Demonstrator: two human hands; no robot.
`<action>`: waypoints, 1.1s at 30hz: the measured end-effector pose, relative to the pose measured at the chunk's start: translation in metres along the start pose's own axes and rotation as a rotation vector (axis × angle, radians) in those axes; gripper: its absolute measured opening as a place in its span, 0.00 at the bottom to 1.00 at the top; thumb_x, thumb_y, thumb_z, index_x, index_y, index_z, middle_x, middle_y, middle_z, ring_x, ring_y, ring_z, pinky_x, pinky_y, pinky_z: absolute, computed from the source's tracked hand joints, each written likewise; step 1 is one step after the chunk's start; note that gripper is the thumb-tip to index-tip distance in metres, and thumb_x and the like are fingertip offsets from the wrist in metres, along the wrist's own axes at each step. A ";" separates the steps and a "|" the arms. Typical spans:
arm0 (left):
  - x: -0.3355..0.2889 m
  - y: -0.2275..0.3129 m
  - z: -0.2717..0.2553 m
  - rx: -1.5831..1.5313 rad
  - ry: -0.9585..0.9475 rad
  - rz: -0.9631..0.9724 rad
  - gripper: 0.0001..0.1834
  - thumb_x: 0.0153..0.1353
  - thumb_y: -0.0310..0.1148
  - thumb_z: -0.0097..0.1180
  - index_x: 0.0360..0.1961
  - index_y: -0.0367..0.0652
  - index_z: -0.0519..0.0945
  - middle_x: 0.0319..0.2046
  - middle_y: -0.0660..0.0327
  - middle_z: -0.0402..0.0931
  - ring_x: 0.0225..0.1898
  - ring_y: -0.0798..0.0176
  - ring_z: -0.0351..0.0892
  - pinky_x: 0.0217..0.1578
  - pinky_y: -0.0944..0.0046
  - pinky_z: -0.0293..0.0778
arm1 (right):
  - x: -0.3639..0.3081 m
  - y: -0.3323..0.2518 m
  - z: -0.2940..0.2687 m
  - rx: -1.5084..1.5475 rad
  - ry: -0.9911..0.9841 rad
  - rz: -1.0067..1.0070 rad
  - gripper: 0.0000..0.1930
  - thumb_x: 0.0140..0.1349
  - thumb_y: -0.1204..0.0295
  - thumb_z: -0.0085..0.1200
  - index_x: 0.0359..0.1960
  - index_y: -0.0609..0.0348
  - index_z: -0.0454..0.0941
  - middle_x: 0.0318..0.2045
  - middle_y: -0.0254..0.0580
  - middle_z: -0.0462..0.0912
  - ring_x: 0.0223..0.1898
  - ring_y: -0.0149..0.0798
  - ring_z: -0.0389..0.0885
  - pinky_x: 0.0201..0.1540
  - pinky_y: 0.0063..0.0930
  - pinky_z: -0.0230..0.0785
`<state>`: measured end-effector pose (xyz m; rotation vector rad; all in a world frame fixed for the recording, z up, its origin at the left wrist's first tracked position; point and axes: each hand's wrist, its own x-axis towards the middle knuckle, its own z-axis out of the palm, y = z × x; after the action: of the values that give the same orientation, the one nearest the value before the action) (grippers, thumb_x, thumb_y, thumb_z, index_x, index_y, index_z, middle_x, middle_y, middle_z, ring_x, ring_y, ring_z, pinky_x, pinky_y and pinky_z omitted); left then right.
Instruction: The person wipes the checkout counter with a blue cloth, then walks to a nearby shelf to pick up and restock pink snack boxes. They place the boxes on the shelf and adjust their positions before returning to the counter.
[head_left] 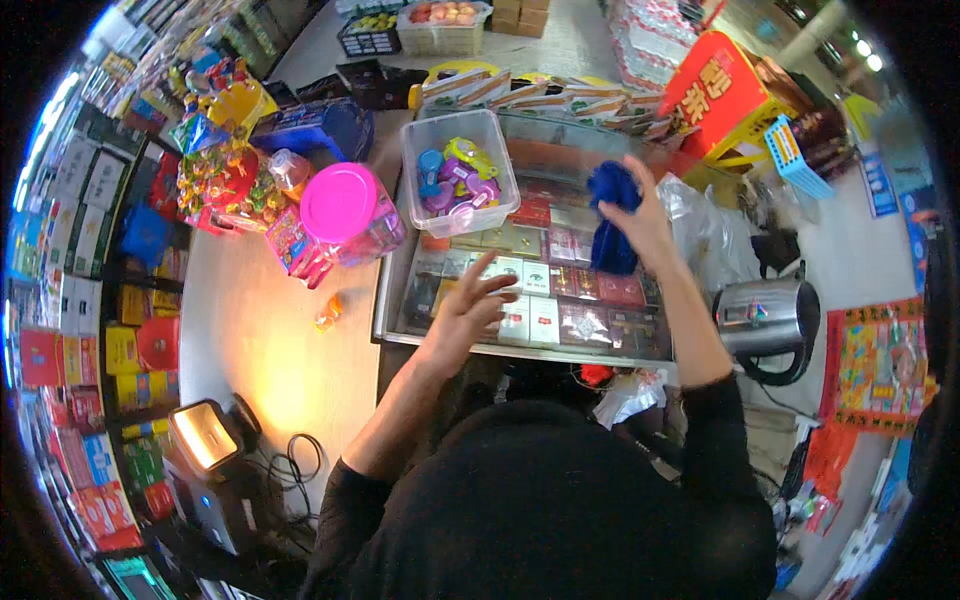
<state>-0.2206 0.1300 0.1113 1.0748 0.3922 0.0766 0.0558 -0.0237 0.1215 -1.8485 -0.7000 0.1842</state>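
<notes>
My right hand (645,215) is curled round a dark blue cloth (615,250), over the right side of a glass-topped display case (440,345). The thumb lies across the cloth, and its lower end hangs down toward me. My left hand (465,312) hovers above the front of the glass with its fingers spread and nothing in them. Rows of small boxes (512,318) show through the glass beneath it. A clear plastic tub (430,125) of colourful plastic items stands on the case, beyond my left hand.
Left of the case stand a pink-lidded jar (340,203) and a display of wrapped sweets (220,180). A lit lamp (203,437) is at lower left. An electric kettle (768,325) stands right. Packets (540,97) line the case's far edge, beside a red-yellow box (715,95).
</notes>
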 end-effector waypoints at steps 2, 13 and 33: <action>-0.015 -0.006 -0.012 -0.091 0.166 0.013 0.29 0.68 0.28 0.45 0.70 0.49 0.58 0.55 0.52 0.73 0.54 0.61 0.75 0.51 0.61 0.72 | 0.069 0.019 -0.014 -0.367 -0.071 -0.011 0.36 0.51 0.71 0.68 0.63 0.53 0.66 0.52 0.52 0.79 0.57 0.51 0.76 0.60 0.40 0.67; -0.102 -0.075 -0.012 -0.278 0.671 0.044 0.16 0.68 0.30 0.50 0.56 0.43 0.73 0.37 0.57 0.82 0.41 0.61 0.83 0.43 0.62 0.77 | 0.105 0.164 0.028 -1.036 -0.067 0.052 0.26 0.63 0.42 0.47 0.62 0.25 0.68 0.62 0.32 0.69 0.63 0.50 0.65 0.59 0.68 0.57; -0.160 -0.077 -0.052 -0.290 0.719 0.102 0.15 0.67 0.29 0.51 0.54 0.42 0.73 0.36 0.57 0.80 0.38 0.61 0.82 0.40 0.60 0.78 | -0.138 0.037 0.109 0.387 -0.892 -0.126 0.22 0.52 0.79 0.60 0.51 0.52 0.78 0.50 0.44 0.82 0.51 0.39 0.80 0.58 0.37 0.69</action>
<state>-0.3975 0.0964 0.0669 0.7511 0.9405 0.6039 -0.0907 -0.0198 0.0184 -1.2919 -1.2725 1.0244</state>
